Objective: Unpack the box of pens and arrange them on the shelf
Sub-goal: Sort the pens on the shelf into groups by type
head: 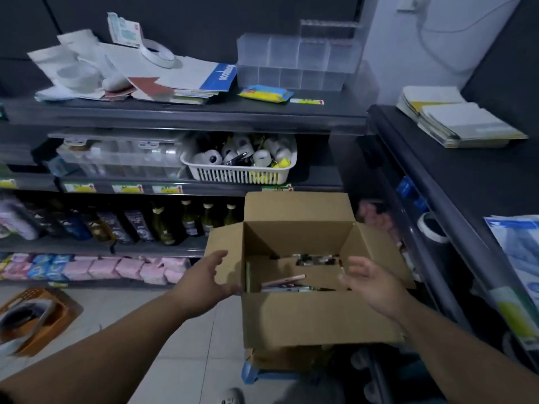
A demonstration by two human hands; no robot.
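An open cardboard box [318, 319] stands on a blue stool, its four flaps spread out. Several pens [287, 282] lie loose on its bottom, and darker ones are bunched at the far side. My left hand [204, 279] hovers at the box's left flap with fingers spread, holding nothing. My right hand [370, 279] is over the right inner edge of the box, fingers relaxed and empty. Above, the dark top shelf [204, 110] carries a clear plastic compartment organiser [297, 65].
Papers and tape rolls [125, 71] crowd the top shelf's left. A white basket of rolls [242, 161] and a clear case sit one shelf down; bottles and pink packs fill lower shelves. An orange basket [35, 319] lies on the floor at left. A dark counter with booklets [460, 121] runs along the right.
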